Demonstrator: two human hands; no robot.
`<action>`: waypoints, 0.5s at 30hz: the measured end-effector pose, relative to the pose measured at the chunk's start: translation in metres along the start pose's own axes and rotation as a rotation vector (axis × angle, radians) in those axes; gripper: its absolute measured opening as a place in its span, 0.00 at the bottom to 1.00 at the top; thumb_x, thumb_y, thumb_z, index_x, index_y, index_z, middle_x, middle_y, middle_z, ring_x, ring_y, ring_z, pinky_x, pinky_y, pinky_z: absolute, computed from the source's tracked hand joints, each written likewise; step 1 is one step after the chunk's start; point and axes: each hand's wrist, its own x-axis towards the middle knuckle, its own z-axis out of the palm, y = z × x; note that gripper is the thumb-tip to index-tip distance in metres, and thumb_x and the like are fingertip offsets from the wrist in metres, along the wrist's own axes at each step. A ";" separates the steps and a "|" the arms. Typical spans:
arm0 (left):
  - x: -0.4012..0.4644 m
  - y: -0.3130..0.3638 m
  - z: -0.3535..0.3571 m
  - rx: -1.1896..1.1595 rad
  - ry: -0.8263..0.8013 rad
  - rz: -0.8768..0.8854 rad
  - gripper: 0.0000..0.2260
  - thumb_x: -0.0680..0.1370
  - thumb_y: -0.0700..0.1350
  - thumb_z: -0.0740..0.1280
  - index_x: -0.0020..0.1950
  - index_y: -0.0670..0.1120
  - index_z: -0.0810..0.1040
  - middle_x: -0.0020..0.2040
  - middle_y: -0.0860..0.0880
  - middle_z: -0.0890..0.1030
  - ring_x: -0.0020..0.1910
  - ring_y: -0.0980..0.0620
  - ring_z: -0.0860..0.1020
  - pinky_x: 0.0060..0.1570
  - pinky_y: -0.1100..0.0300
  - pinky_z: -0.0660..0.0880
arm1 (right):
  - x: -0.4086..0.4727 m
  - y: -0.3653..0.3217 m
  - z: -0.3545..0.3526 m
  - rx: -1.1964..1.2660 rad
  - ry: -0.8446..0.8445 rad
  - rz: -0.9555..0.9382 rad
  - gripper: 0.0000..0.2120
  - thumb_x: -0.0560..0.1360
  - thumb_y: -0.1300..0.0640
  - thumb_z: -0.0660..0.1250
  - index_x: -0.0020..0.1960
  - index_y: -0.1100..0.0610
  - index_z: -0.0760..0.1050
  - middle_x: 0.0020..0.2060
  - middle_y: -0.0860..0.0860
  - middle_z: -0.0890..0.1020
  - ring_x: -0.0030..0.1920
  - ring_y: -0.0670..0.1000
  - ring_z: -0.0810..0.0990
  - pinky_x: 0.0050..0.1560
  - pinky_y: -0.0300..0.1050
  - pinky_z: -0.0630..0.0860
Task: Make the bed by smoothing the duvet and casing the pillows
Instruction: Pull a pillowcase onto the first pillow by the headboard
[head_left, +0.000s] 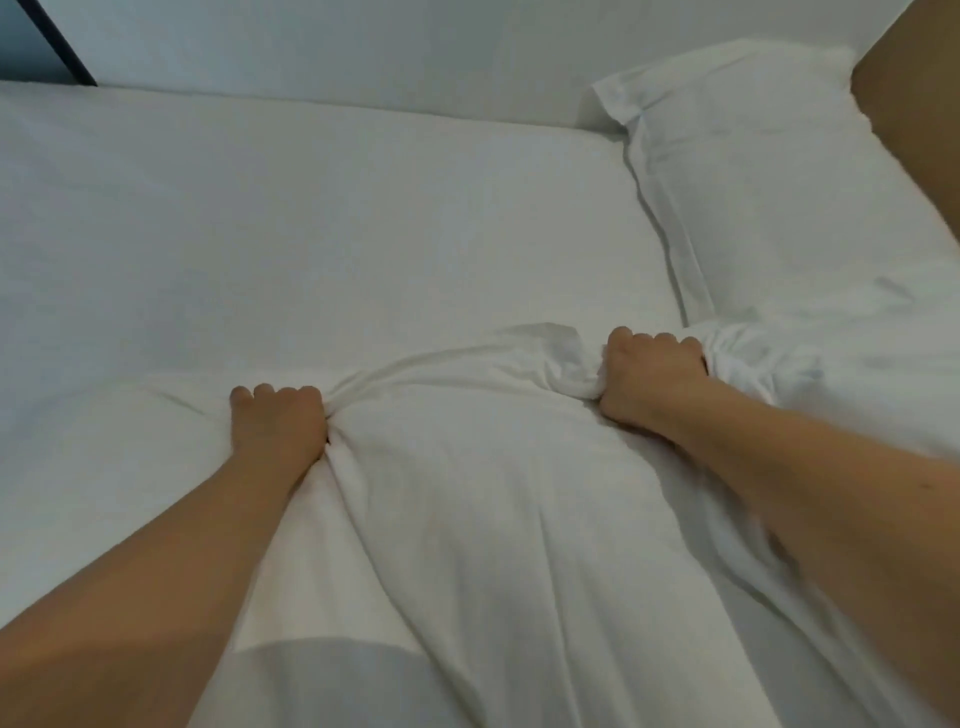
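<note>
A white duvet (467, 493) lies bunched and creased across the near part of the bed, its top edge gathered between my two fists. My left hand (280, 421) is closed on a fold of the duvet's edge at the centre left. To the right, my right hand (649, 374) grips another bunch of the same edge, close against a pillow. That cased white pillow (769, 197) lies at the right, running from the far wall toward me. Beyond my hands the white bed sheet (311, 223) is flat and smooth.
A pale wall (337, 47) borders the bed's far side. A brown headboard (914, 119) stands behind the pillow at the right. A dark vertical edge (62, 47) shows in the far left corner.
</note>
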 end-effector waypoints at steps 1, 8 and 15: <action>0.000 0.002 -0.012 -0.036 -0.053 0.003 0.12 0.78 0.47 0.57 0.59 0.50 0.72 0.56 0.48 0.77 0.59 0.44 0.73 0.64 0.46 0.62 | -0.006 0.005 -0.012 0.006 -0.073 -0.013 0.20 0.70 0.50 0.65 0.56 0.56 0.61 0.49 0.52 0.77 0.50 0.57 0.75 0.51 0.52 0.66; -0.058 0.096 -0.170 -0.627 -0.088 0.568 0.45 0.67 0.51 0.69 0.78 0.57 0.46 0.79 0.52 0.53 0.78 0.50 0.47 0.75 0.46 0.34 | -0.060 0.074 -0.133 -0.090 -0.440 -0.133 0.25 0.66 0.46 0.75 0.57 0.56 0.71 0.40 0.50 0.78 0.37 0.52 0.78 0.36 0.43 0.74; -0.104 0.186 -0.192 -0.493 0.013 0.649 0.07 0.71 0.45 0.60 0.48 0.54 0.72 0.46 0.53 0.80 0.47 0.47 0.77 0.47 0.55 0.72 | -0.095 0.143 -0.134 -0.390 -0.621 -0.183 0.33 0.68 0.33 0.68 0.67 0.48 0.68 0.55 0.47 0.78 0.62 0.53 0.74 0.72 0.56 0.53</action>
